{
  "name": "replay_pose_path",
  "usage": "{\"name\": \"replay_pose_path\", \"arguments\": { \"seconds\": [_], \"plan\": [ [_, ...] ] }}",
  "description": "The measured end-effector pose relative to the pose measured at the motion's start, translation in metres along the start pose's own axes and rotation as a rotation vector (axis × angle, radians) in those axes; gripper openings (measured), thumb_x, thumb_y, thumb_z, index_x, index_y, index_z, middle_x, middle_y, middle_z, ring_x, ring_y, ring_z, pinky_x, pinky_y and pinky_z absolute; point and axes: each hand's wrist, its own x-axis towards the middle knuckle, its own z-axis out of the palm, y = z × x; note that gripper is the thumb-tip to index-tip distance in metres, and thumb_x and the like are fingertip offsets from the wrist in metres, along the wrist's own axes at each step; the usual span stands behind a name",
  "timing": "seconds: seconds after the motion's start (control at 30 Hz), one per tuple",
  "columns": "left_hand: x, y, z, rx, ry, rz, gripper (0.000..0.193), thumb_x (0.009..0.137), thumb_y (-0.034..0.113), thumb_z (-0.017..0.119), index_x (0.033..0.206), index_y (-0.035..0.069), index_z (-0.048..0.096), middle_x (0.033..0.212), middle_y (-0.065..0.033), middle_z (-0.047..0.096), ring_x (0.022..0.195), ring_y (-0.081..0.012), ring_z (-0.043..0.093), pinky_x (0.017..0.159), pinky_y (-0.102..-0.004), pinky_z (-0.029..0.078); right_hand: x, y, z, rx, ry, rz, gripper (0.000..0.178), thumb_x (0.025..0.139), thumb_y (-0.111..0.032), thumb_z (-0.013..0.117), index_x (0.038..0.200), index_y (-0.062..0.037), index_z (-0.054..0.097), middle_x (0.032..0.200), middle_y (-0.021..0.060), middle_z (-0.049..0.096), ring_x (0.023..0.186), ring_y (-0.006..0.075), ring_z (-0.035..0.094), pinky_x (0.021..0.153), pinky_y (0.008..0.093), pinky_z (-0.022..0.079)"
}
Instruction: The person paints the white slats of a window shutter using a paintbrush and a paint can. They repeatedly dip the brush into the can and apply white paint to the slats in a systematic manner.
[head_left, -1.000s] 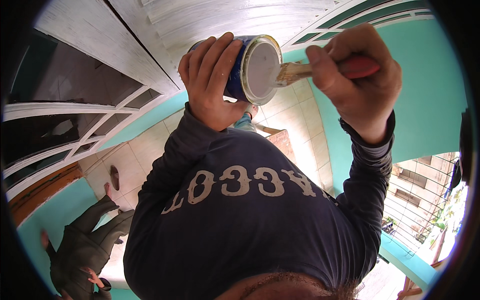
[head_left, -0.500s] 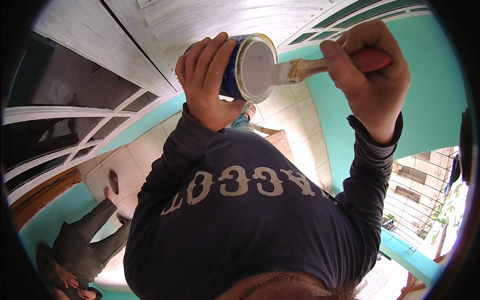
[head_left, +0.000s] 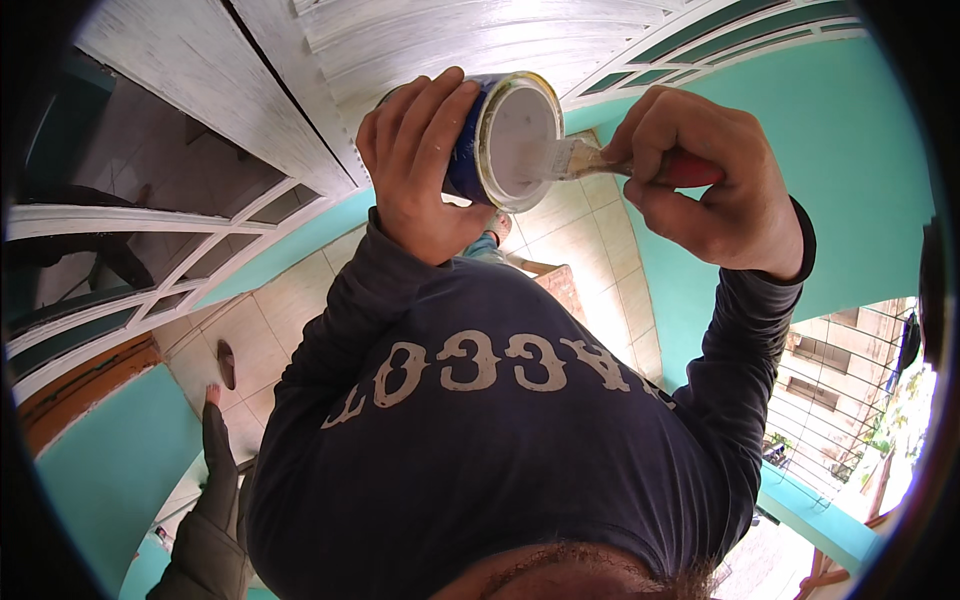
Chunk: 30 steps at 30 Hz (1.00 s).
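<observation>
My left hand (head_left: 415,165) is wrapped round the side of a blue paint can (head_left: 467,150), whose open mouth faces right of centre. Pale greyish-white paint (head_left: 518,135) shows inside its yellowish, paint-smeared rim. In my right hand (head_left: 715,185) is a paintbrush (head_left: 592,160), gripped by its red handle with thumb and fingers closed. The paint-coated bristles reach over the can's right rim; whether their tips touch the paint I cannot tell.
White-painted wooden panels (head_left: 190,70) stand ahead and to the left, beside dark-paned windows (head_left: 130,160). A turquoise wall (head_left: 850,170) rises on the right. Below is a tiled floor (head_left: 285,290). Another person's trousered leg (head_left: 215,500) and a loose sandal (head_left: 227,364) appear at lower left.
My right hand has moved left and turned, bringing the brush further over the can's mouth. The can has shifted slightly right. The other person at lower left has moved mostly out of view.
</observation>
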Motion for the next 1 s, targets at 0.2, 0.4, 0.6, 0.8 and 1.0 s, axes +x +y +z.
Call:
{"name": "replay_pose_path", "arguments": {
  "seconds": [0.2,0.4,0.6,0.8,1.0],
  "plan": [
    [-0.001,-0.001,-0.003,0.026,-0.002,-0.006,0.097,0.045,0.011,0.083,0.138,0.010,0.055,0.139,-0.0112,0.058,0.127,-0.0335,0.053,0.107,-0.0484,0.031,-0.008,-0.017,-0.011,-0.035,0.088,0.090,0.020,0.068,0.012,0.063,0.079,-0.0017,0.054,0.090,0.0160,0.065,0.077,0.0192,0.064,0.071,0.0291,0.052],
    [-0.002,-0.004,-0.005,0.040,0.002,-0.025,0.094,0.049,0.013,0.084,0.138,0.008,0.055,0.139,-0.0121,0.059,0.127,-0.0334,0.053,0.107,-0.0480,0.030,-0.009,-0.022,0.002,0.099,0.246,0.042,0.020,0.071,0.009,0.065,0.082,-0.0026,0.054,0.096,0.0180,0.066,0.082,0.0191,0.065,0.076,0.0297,0.053],
    [-0.002,-0.001,-0.008,0.048,0.013,-0.024,0.091,0.051,0.014,0.086,0.137,0.008,0.056,0.139,-0.0126,0.059,0.128,-0.0334,0.053,0.107,-0.0478,0.030,-0.006,0.003,0.016,0.006,0.160,-0.014,0.017,0.072,0.007,0.068,0.086,-0.0001,0.061,0.088,0.0077,0.067,0.071,0.0127,0.065,0.063,0.0238,0.051],
    [0.002,0.001,-0.010,0.056,-0.016,-0.029,0.091,0.052,0.015,0.087,0.137,0.008,0.055,0.138,-0.0118,0.059,0.127,-0.0332,0.053,0.107,-0.0478,0.030,-0.018,-0.011,0.014,0.182,0.444,0.052,0.017,0.077,0.005,0.073,0.089,-0.0016,0.063,0.087,0.0059,0.068,0.080,0.0122,0.065,0.069,0.0248,0.051],
    [0.001,0.000,-0.006,0.073,0.018,0.014,0.093,0.051,0.014,0.088,0.138,0.009,0.054,0.139,-0.0111,0.058,0.128,-0.0323,0.053,0.108,-0.0482,0.030,-0.008,0.006,0.043,0.159,0.444,0.177,0.018,0.085,0.002,0.073,0.092,-0.0013,0.057,0.091,0.0113,0.069,0.069,0.0110,0.064,0.057,0.0225,0.050]
  ]
}}
